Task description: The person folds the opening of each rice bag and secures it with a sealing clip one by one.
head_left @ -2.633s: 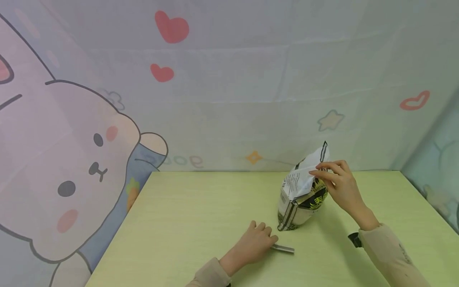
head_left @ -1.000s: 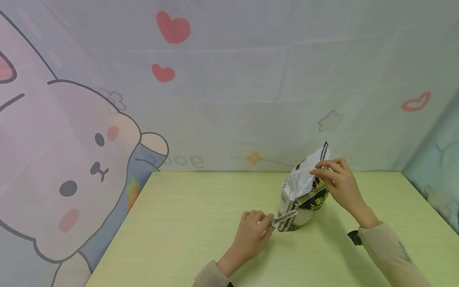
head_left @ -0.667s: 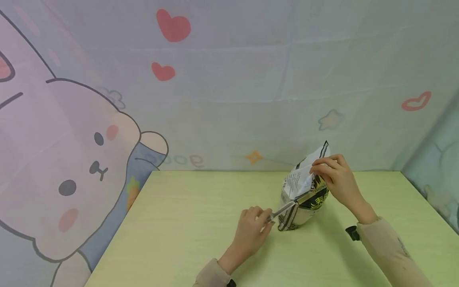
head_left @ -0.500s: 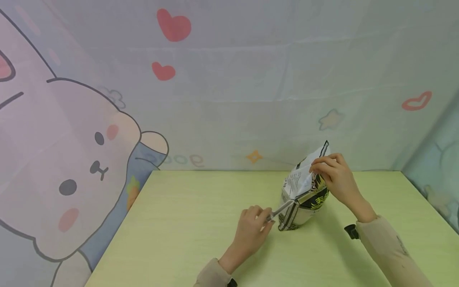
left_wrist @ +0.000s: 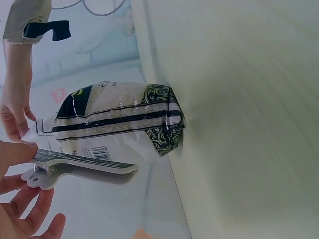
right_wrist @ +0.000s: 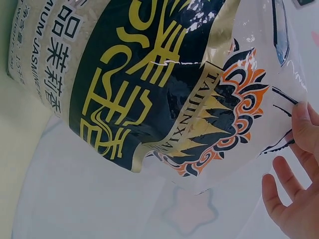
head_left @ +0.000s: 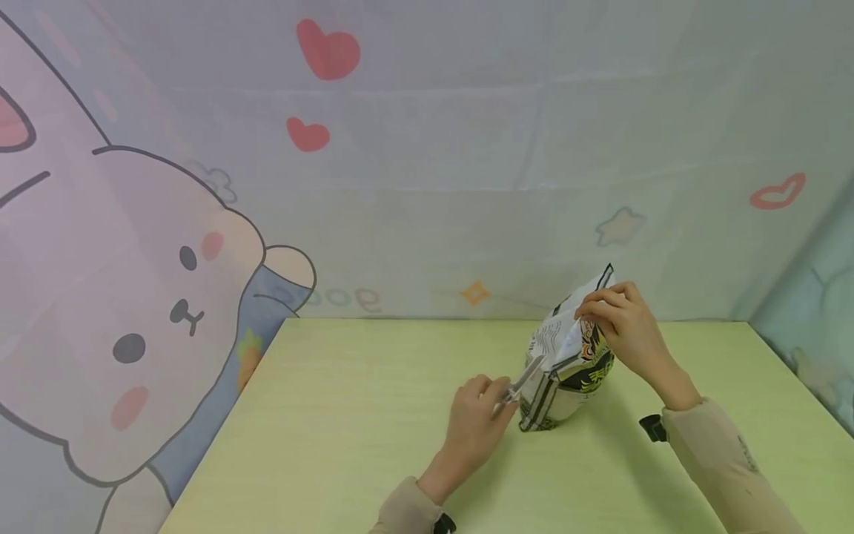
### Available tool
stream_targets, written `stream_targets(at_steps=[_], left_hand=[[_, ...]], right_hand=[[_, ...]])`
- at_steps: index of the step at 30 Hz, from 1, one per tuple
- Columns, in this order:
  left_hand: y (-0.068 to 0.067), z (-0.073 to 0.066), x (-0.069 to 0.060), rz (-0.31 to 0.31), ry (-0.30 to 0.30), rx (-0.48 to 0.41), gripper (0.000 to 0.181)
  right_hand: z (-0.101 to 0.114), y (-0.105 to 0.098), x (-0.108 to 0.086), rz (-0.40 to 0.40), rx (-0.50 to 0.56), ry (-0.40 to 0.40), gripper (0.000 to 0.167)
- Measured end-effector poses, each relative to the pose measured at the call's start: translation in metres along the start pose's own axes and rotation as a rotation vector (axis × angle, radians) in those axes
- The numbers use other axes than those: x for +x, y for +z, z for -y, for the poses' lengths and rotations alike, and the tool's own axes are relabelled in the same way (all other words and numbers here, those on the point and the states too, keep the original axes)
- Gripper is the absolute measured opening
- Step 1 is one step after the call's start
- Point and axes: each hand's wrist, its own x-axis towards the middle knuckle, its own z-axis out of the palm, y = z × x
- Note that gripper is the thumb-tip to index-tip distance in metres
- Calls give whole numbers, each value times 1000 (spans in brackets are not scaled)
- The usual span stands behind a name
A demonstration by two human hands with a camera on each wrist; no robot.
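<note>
A bag of jasmine rice point(head_left: 554, 397) stands on the table, its white top folded and leaning over. My right hand point(head_left: 630, 330) pinches the upper edge of the bag; in the right wrist view, thumb and fingers point(right_wrist: 302, 122) grip the clear plastic near its black lines. My left hand point(head_left: 474, 419) holds a grey-and-white bag clip point(left_wrist: 84, 164) by its hinge end, between thumb and fingers. The long end of the clip points up at the near left side of the bag. Whether it touches the bag, I cannot tell.
The pale green table point(head_left: 360, 415) ends at a hanging backdrop point(head_left: 427, 222) printed with a rabbit and hearts. The bag stands toward the right half of the table, with the backdrop behind it. A black strap point(head_left: 654, 428) shows at the right sleeve.
My left hand has lifted the bag clip off the table and brought it up to the bag's left side, tilting it steeper. The right hand has shifted slightly left, still pinching the bag's top.
</note>
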Motion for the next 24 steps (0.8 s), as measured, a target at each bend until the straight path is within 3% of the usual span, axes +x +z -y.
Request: stream_targets(at_steps=[8,24], left_hand=[[3,-8,5,17,-54,-99,32],[9,-18,8,56,-115,-166,24]], right_hand=[[0,1,-1,2,9,25,19],[-4,4,-3,-17,19,29,19]])
